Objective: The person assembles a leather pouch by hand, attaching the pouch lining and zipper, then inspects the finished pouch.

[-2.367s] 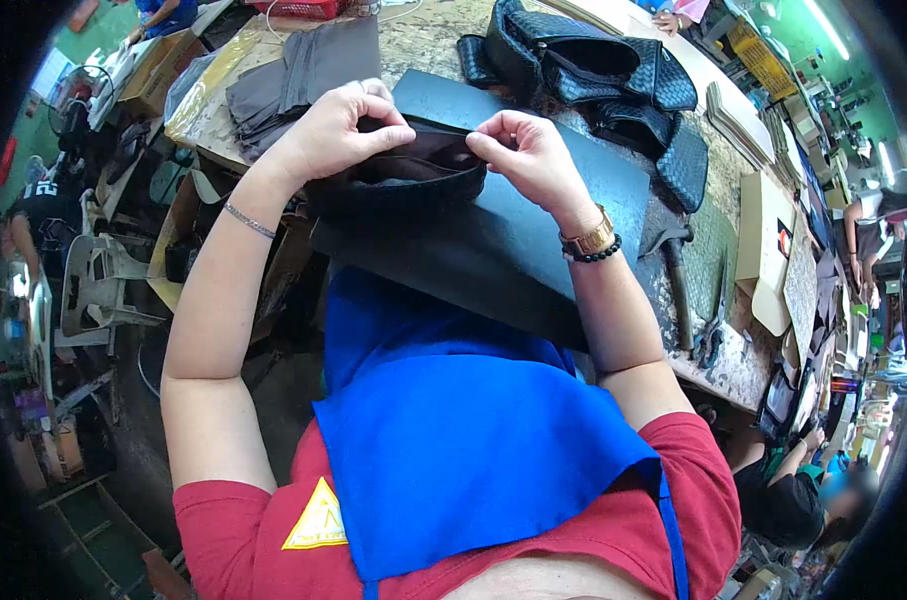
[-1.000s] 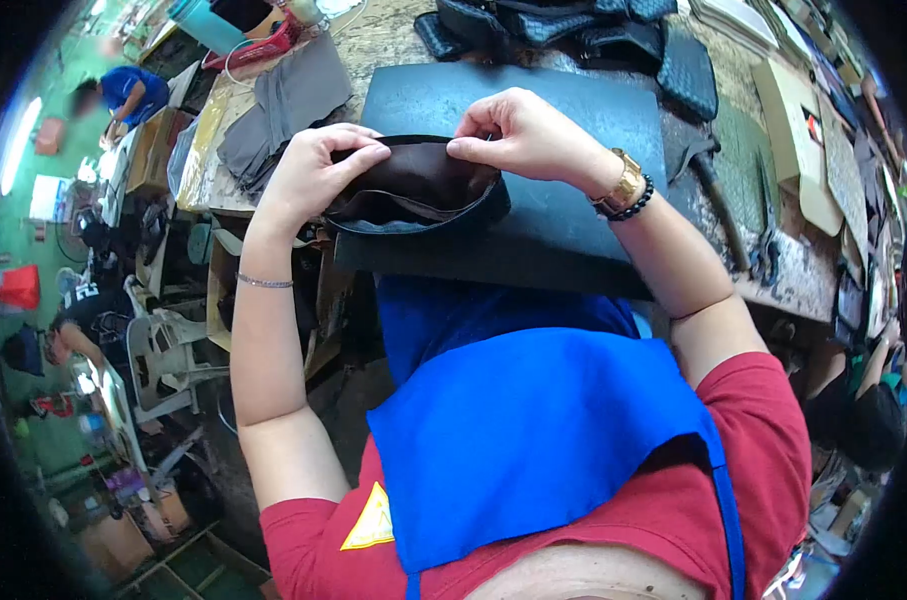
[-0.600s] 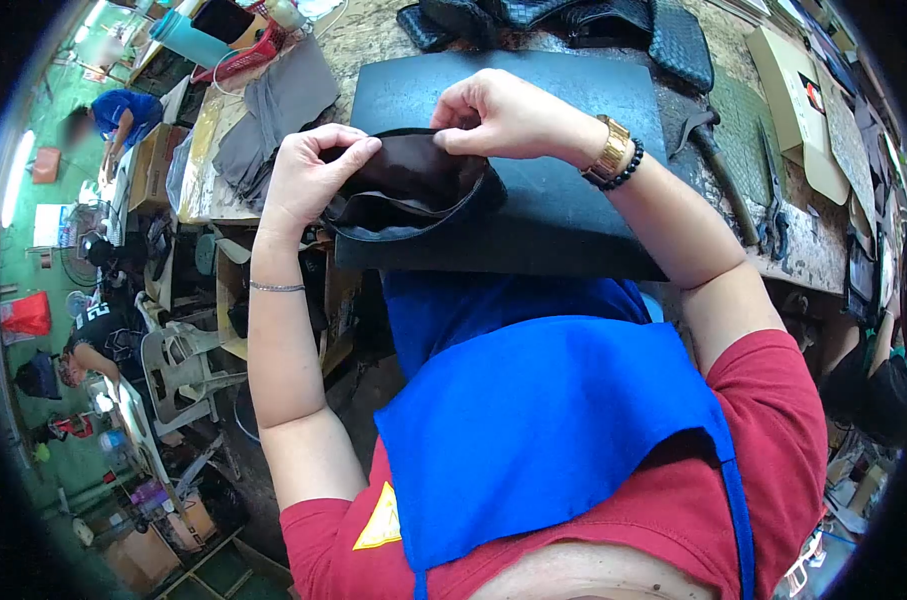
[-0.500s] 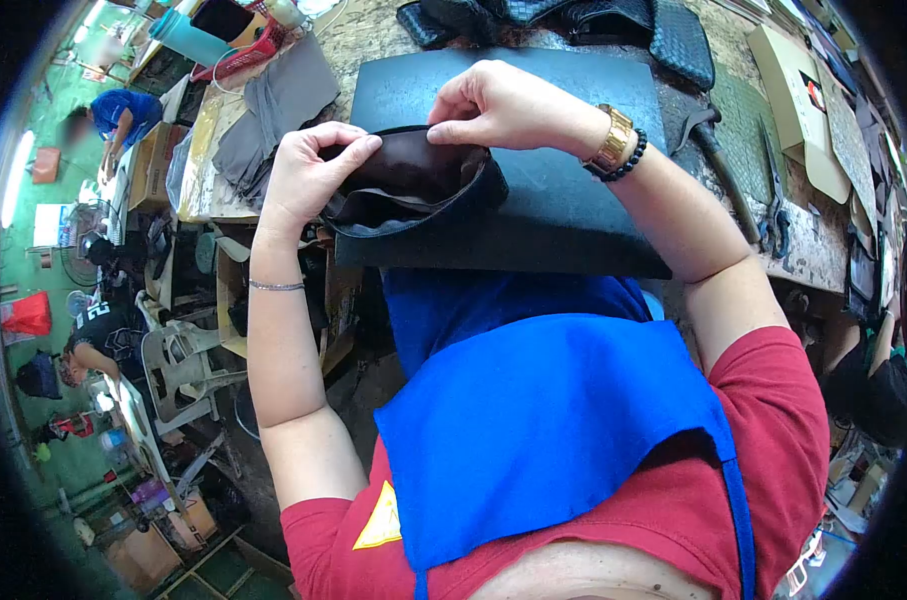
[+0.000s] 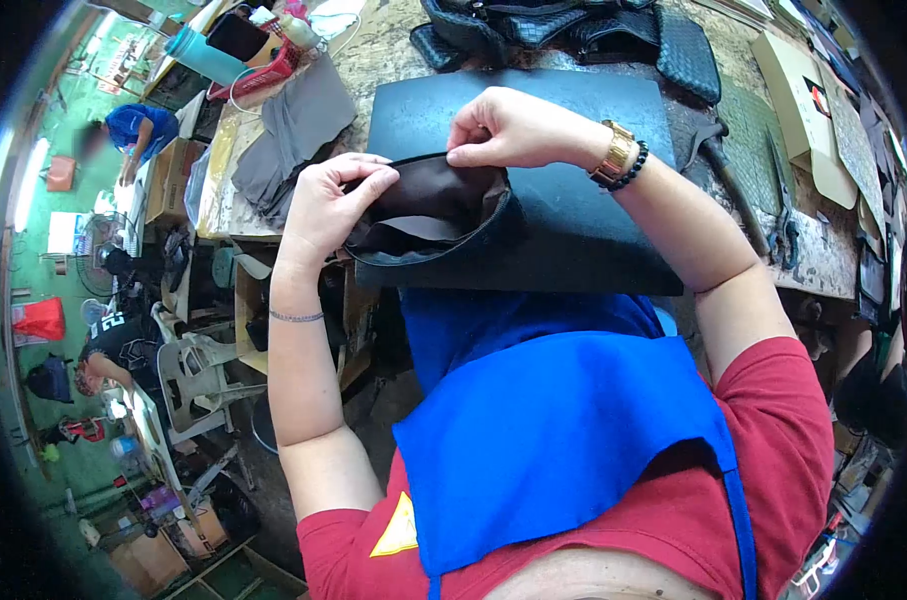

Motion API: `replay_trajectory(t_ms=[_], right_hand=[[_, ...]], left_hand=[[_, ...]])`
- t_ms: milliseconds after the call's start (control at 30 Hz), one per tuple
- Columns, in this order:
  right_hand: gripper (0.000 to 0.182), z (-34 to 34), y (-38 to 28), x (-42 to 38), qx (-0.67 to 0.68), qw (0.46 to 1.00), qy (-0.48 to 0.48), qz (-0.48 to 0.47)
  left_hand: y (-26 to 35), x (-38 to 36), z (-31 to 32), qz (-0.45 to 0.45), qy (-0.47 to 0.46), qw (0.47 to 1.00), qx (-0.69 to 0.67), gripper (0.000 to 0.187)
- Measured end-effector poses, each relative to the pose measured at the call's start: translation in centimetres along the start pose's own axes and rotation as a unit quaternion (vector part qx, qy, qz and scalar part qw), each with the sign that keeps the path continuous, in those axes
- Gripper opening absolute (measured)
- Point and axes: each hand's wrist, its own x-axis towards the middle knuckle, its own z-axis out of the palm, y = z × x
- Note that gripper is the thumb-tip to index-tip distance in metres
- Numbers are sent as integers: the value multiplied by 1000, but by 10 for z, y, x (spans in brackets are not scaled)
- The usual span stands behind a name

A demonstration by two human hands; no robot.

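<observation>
A black leather pouch (image 5: 443,255) with a dark brown lining lies with its mouth open toward me. It rests on a black board (image 5: 603,225) at the near side of the workbench. My left hand (image 5: 338,200) pinches the far rim at its left end between thumb and fingers. Further right on the same rim, my right hand (image 5: 508,130) pinches the edge, thumb below and fingers curled above. The rim stretches between the two hands. The pouch's outer far side is hidden.
Woven black leather pieces (image 5: 563,30) lie beyond the board. To the right are a hammer (image 5: 728,175) and scissors (image 5: 781,215). Grey cloth (image 5: 298,130) and a red basket (image 5: 273,72) sit at left. A person in blue (image 5: 138,130) works farther left.
The whole view has shifted slightly, so everything appears lower and a little to the right. Both hands keep their pinch on the pouch's rim.
</observation>
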Motion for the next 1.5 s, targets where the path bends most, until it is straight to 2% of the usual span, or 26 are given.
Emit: replay_trajectory(t_ms=[100, 333, 400, 500, 633, 733, 867, 900, 1000, 1133, 1233, 1333, 1500], right_hand=[[20, 0, 0, -5, 20, 1000, -3, 23], [23, 6, -1, -9, 18, 1000, 22, 8], [25, 4, -1, -12, 17, 1000, 20, -2], [30, -6, -10, -24, 14, 997, -12, 70], [30, 0, -6, -32, 17, 999, 30, 34], [28, 7, -14, -36, 4, 998, 64, 19], [26, 11, -17, -36, -30, 995, 96, 8], [26, 12, -16, -36, -36, 994, 101, 5], [26, 13, -14, -35, -27, 993, 111, 16], [24, 12, -12, -35, -25, 994, 105, 13], [24, 12, -9, -34, -38, 993, 113, 2], [25, 12, -8, -34, -50, 992, 119, -4], [24, 13, -10, -33, -58, 991, 117, -2]], left_hand=[[0, -7, -4, -18, -7, 1000, -5, 16], [1, -11, 1, -33, 25, 999, -5, 15], [-1, -11, 2, -19, 30, 999, 5, 15], [0, -11, 2, 32, 46, 996, 74, 14], [10, -11, 6, 80, 79, 980, 167, 14], [21, -9, 11, 153, 105, 952, 245, 13], [36, -5, 13, 171, 63, 936, 300, 19], [36, -3, 15, 172, 55, 945, 274, 24], [49, 0, 24, 13, 7, 985, 171, 26], [46, 3, 26, 32, -27, 959, 281, 21], [39, 4, 28, 60, -17, 965, 253, 17], [35, 3, 32, 88, -14, 985, 145, 14], [36, -1, 36, 164, 2, 976, 146, 14]])
